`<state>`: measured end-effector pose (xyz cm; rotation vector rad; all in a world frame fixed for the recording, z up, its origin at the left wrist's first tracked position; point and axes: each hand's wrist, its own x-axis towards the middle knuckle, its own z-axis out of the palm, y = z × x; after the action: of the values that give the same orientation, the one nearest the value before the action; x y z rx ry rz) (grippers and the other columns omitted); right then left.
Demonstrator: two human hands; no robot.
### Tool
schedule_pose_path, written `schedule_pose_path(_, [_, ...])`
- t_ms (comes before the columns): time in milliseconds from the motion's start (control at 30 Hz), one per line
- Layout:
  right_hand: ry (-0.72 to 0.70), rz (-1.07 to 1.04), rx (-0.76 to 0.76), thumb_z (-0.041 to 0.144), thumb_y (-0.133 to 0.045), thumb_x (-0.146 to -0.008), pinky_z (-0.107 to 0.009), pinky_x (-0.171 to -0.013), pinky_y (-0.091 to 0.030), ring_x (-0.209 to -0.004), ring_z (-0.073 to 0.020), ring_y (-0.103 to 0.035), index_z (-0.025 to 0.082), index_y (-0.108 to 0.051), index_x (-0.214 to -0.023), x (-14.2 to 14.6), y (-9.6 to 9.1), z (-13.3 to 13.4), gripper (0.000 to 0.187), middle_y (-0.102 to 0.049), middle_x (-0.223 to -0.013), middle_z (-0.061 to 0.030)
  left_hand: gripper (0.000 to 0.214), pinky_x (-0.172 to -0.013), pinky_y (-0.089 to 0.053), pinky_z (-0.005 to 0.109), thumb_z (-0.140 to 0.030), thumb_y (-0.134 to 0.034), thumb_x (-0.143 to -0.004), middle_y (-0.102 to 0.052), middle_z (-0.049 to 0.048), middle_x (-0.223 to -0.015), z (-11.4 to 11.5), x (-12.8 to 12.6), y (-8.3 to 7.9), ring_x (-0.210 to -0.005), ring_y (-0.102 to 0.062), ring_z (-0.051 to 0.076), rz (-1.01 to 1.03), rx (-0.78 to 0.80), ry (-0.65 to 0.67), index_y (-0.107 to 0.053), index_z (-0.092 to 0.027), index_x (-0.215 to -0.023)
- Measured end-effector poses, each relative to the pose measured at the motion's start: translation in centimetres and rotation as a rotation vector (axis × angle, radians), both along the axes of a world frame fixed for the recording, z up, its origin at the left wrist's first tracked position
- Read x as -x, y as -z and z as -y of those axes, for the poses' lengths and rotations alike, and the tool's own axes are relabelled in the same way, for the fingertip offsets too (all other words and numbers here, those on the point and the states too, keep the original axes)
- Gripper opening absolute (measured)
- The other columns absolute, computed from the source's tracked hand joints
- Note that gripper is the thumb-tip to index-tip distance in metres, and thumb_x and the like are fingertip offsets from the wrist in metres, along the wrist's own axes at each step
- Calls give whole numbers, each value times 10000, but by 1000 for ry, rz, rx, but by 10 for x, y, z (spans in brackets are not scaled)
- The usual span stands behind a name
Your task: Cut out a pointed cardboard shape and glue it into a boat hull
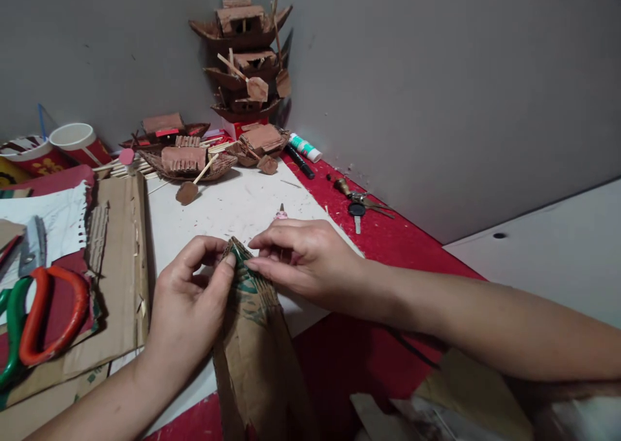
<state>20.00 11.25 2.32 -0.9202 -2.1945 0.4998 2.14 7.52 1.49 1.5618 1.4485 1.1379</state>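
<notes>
Both my hands pinch the pointed far end of a folded piece of brown cardboard (255,344) with green print, which stands up from near my lap over the table's front edge. My left hand (191,299) grips the tip from the left with thumb and fingers closed. My right hand (303,260) presses the same tip from the right, fingers together. A small pink-tipped object (281,213) pokes up just behind my right hand.
Cardboard model boats (187,160) and a stacked tower of them (245,59) stand in the wall corner. Orange-handled scissors (46,318) and flat cardboard (121,260) lie left. Two paper cups (77,140), a glue stick (305,147), a black marker (298,161) and keys (359,202) sit on the red cloth.
</notes>
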Motion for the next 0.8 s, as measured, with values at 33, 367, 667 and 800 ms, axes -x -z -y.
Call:
schedule_pose_path(33, [0,-7,11,225,-659,-837,-229,-629,-411,-617,-107,-557,135,-677,-831,2,1,-2,92,-646,-699,-20,59,-557,-432,206,-282,-614,-843,-607,-32,-782,0,0,0,-651,-523,114,2,-4,-1,-616,-223,-837])
schedule_pose_path(367, [7,-47,119,117,-584,-834,-209,-622,-388,-621,-93,-538,126,-672,-781,4,6,-1,103,-632,-692,-7,74,-515,-440,179,-289,-672,-813,-643,-45,-772,2,-2,1,-559,-541,75,88,54,-27,-655,-230,-854])
schedule_pose_path(667, [-10,-7,155,126,-555,-849,-227,-672,-388,-669,-106,-544,143,-642,-745,4,9,-5,136,-629,-715,-7,50,-553,-465,158,-278,-679,-818,-680,-66,-788,2,-1,4,-592,-587,67,-20,12,-57,-676,-254,-862])
schedule_pose_path(800, [-11,-14,123,114,-569,-838,-216,-652,-387,-651,-98,-540,131,-645,-728,5,10,-5,135,-622,-697,-4,39,-552,-459,134,-268,-683,-816,-680,-77,-775,0,0,4,-610,-595,58,-38,-6,-46,-679,-260,-854])
